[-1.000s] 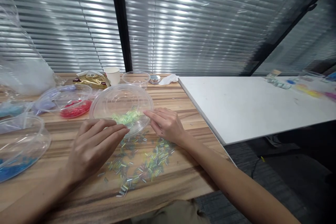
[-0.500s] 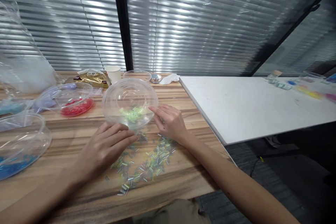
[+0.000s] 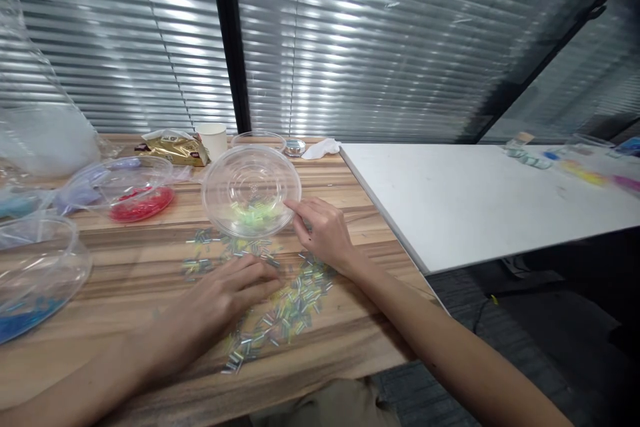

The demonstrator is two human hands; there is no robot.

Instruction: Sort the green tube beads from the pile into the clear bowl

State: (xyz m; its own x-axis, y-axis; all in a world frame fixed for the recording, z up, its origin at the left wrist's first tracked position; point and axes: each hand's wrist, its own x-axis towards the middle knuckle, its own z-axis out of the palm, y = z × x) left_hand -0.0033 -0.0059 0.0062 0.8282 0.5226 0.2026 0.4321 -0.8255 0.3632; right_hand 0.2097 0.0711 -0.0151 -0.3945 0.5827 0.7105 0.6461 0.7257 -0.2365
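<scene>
A clear plastic bowl point(image 3: 250, 170) is tilted with its opening towards me, and yellow-green tube beads point(image 3: 256, 213) lie in its lower part. My right hand point(image 3: 323, 230) is closed on the right side of its rim. My left hand point(image 3: 235, 293) is low over the wooden table, fingers loosely stretched out and nothing visibly held. Loose tube beads point(image 3: 300, 300), yellow-green and bluish, are scattered around and to the right of it. More lie between this hand and the bowl. The underside of the left hand is hidden and slightly blurred.
To the left stand clear bowls with red beads point(image 3: 143, 203) and blue beads point(image 3: 30, 313). A gold packet point(image 3: 173, 149), a paper cup point(image 3: 213, 140) and a white tissue point(image 3: 321, 149) line the back. A white table point(image 3: 450, 200) adjoins on the right.
My left hand has left the bowl's lower rim and come back towards me over the beads, uncovering beads in front of the bowl. My right hand still holds the rim.
</scene>
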